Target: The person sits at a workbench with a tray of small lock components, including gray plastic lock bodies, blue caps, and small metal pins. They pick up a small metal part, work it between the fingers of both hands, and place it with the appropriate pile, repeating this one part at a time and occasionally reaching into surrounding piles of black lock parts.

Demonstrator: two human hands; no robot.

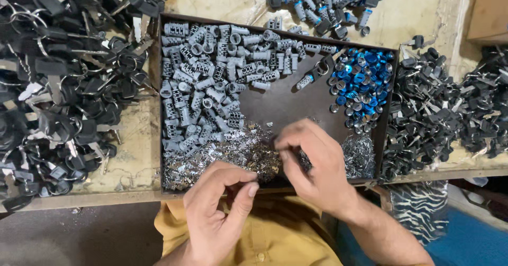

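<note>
black-headed keys on rings [58,86] heaped far left on the bench; grey slotted cylinders [206,81] fill the tray's left and far part. blue ring caps [365,81] at the tray's far right corner. more black keys [439,112] piled right of the tray; blue-tipped cylinders [328,1] at the far edge.

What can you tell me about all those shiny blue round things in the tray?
The shiny blue round metal caps lie in a loose heap in the far right corner of the dark brown tray. They look like small rings with silver rims, tumbled at all angles. Grey cylinders lie to their left. Neither hand touches them.
</note>
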